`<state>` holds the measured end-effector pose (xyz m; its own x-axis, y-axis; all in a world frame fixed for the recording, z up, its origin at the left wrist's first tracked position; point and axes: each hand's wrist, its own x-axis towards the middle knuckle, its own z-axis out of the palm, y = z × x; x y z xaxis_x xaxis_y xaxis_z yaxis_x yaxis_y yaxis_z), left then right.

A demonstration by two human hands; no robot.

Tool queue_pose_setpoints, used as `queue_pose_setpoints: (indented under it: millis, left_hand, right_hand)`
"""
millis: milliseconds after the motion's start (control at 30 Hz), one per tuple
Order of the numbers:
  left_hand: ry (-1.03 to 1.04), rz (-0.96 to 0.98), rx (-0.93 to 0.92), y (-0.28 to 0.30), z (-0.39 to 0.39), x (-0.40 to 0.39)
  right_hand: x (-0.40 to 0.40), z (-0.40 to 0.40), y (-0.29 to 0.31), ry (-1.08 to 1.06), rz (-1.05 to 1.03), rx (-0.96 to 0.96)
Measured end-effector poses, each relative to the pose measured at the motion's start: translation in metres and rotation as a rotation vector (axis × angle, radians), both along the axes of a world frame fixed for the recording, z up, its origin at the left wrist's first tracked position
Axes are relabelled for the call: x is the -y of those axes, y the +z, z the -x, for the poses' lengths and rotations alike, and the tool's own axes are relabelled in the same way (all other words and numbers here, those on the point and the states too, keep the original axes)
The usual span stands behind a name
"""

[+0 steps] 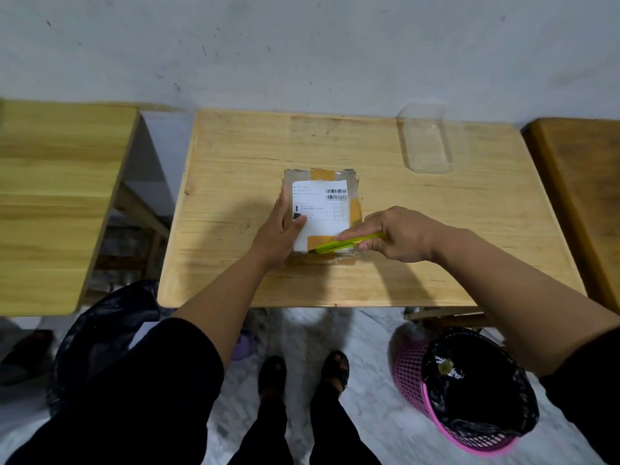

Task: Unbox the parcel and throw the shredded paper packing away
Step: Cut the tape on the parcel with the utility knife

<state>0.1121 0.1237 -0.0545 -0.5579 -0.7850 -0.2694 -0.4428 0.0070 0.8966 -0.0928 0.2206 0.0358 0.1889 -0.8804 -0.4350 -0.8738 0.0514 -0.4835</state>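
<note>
A small parcel (322, 203) wrapped in clear tape, with a white shipping label and brown tape strips, lies in the middle of the wooden table (436, 263). My left hand (280, 234) rests against its left side, thumb on top of the label. My right hand (399, 234) grips a yellow-green utility knife (345, 244), index finger laid along it. The knife's tip sits at the parcel's near edge, by the brown tape. No shredded paper is visible.
A clear plastic container (426, 142) stands at the table's back right. A pink bin (466, 391) with a black liner sits on the floor at right, a black bag (100, 333) at left. Other wooden tables (57, 203) flank both sides.
</note>
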Motion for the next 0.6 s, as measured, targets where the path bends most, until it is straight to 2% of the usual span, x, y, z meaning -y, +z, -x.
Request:
queue_pose_setpoints:
  millis: [133, 367, 467, 600]
  left_hand:
    - [0.013, -0.013, 0.010, 0.000, 0.001, -0.001]
    - [0.024, -0.043, -0.002, 0.001, 0.002, -0.003]
    - [0.028, -0.033, -0.001, 0.003, 0.003, -0.004]
    - [0.037, -0.019, 0.004, 0.003, 0.004, -0.004]
  right_hand:
    - [-0.013, 0.021, 0.008, 0.010, -0.035, -0.071]
    - [-0.028, 0.032, 0.002, -0.082, -0.035, 0.001]
    - [-0.035, 0.033, 0.004, -0.318, -0.041, 0.222]
    - [-0.045, 0.004, -0.022, -0.843, 0.135, 0.628]
